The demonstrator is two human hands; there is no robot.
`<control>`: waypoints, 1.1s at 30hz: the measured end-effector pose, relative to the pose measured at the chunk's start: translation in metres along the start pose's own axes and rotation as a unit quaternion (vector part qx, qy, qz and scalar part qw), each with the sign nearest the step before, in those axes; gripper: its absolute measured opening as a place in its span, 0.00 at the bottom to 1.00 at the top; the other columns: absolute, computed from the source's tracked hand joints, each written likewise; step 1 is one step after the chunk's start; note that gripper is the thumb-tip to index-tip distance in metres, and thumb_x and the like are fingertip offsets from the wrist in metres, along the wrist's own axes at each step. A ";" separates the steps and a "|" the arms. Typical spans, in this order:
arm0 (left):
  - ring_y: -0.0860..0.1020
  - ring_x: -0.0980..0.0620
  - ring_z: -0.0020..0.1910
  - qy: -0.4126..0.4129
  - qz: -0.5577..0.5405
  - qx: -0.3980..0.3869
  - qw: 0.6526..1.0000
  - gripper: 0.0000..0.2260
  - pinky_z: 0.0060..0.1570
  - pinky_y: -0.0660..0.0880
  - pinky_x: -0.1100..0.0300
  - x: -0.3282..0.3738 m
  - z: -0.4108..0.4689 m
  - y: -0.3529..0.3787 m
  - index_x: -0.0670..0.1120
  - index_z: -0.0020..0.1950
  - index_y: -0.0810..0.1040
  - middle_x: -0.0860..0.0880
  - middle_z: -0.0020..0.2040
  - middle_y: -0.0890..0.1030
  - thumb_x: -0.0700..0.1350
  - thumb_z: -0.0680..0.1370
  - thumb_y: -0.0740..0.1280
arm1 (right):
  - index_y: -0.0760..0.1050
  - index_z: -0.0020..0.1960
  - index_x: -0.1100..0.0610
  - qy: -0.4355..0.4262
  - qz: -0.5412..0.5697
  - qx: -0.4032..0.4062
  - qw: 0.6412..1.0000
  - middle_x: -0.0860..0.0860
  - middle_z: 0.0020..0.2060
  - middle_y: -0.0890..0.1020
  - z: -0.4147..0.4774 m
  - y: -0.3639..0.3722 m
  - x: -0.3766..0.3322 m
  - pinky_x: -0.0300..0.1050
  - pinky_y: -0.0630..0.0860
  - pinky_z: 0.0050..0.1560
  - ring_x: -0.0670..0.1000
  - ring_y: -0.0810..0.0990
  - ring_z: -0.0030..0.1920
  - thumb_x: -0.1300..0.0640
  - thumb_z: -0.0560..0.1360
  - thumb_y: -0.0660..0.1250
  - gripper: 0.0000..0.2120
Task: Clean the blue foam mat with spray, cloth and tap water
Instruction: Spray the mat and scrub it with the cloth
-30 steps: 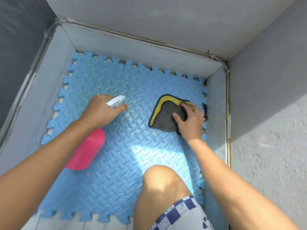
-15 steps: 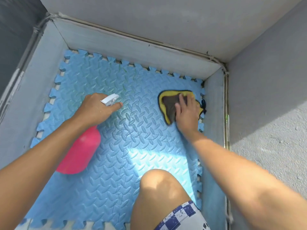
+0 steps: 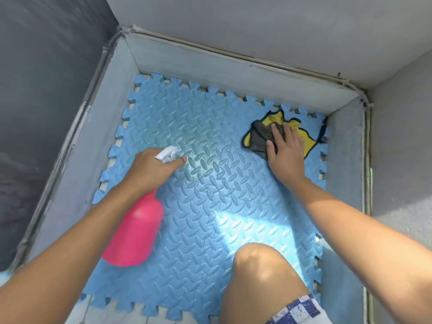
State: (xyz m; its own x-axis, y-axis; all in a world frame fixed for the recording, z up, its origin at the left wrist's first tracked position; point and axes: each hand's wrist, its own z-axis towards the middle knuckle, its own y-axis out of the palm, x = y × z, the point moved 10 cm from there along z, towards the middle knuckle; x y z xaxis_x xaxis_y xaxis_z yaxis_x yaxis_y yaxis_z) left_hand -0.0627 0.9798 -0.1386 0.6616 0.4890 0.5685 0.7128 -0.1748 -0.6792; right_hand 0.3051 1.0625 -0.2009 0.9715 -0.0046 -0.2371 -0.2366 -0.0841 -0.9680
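Observation:
The blue foam mat (image 3: 210,206), made of interlocking tiles with a ribbed tread, covers the floor of a walled corner. My left hand (image 3: 152,169) grips the white trigger head of a pink spray bottle (image 3: 135,235), which points toward the mat's middle. A wet sheen shows on the mat in front of the nozzle. My right hand (image 3: 285,148) presses flat on a grey and yellow cloth (image 3: 259,136) at the mat's far right corner.
Low grey walls (image 3: 233,73) close the mat in at the back, left and right. A pipe (image 3: 368,183) runs along the right wall. My bare knee (image 3: 259,272) rests on the mat at the near side. Pale floor tiles (image 3: 112,316) show beyond the front edge.
My right hand has pushed the cloth away from me, from the mat's right middle to its far right corner. My left hand keeps its grip on the spray bottle.

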 end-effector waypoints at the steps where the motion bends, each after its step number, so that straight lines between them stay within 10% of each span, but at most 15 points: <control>1: 0.80 0.40 0.39 -0.010 0.020 0.004 1.000 0.25 0.40 0.74 0.52 -0.005 -0.002 -0.004 0.39 0.35 0.77 0.42 0.33 0.81 0.62 0.72 0.73 | 0.61 0.80 0.50 0.030 -0.001 0.008 1.000 0.56 0.80 0.60 -0.001 -0.001 0.009 0.67 0.53 0.78 0.61 0.54 0.81 0.43 0.84 0.50 0.26; 16: 0.66 0.48 0.26 0.039 0.037 0.095 0.994 0.28 0.29 0.65 0.56 -0.032 -0.028 -0.057 0.43 0.29 0.64 0.48 0.25 0.67 0.62 0.70 0.75 | 0.55 0.82 0.45 0.134 0.001 -0.016 0.991 0.55 0.82 0.53 0.035 0.016 -0.059 0.73 0.45 0.74 0.61 0.49 0.81 0.39 0.84 0.46 0.28; 23: 0.66 0.51 0.26 0.055 -0.038 -0.038 0.997 0.30 0.32 0.65 0.58 -0.054 -0.036 -0.028 0.42 0.29 0.68 0.48 0.24 0.71 0.67 0.62 0.75 | 0.57 0.81 0.45 0.085 -0.004 -0.003 0.996 0.55 0.82 0.56 0.027 0.023 -0.079 0.74 0.47 0.75 0.61 0.52 0.81 0.39 0.84 0.47 0.28; 33: 0.68 0.41 0.30 -0.006 -0.001 0.176 0.984 0.28 0.33 0.65 0.53 -0.047 -0.047 -0.078 0.44 0.28 0.64 0.46 0.26 0.67 0.60 0.72 0.74 | 0.55 0.81 0.45 0.085 -0.002 -0.015 0.996 0.54 0.82 0.54 0.029 0.024 -0.078 0.74 0.46 0.75 0.60 0.50 0.81 0.38 0.83 0.45 0.28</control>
State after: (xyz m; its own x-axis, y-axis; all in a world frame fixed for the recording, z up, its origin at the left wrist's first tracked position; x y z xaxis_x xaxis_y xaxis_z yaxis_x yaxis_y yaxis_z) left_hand -0.1382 0.9298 -0.0907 0.6560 0.4992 0.5661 0.5882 0.1318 -0.7979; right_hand 0.2235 1.0899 -0.2082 0.9618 -0.1718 -0.2131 -0.2343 -0.1140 -0.9655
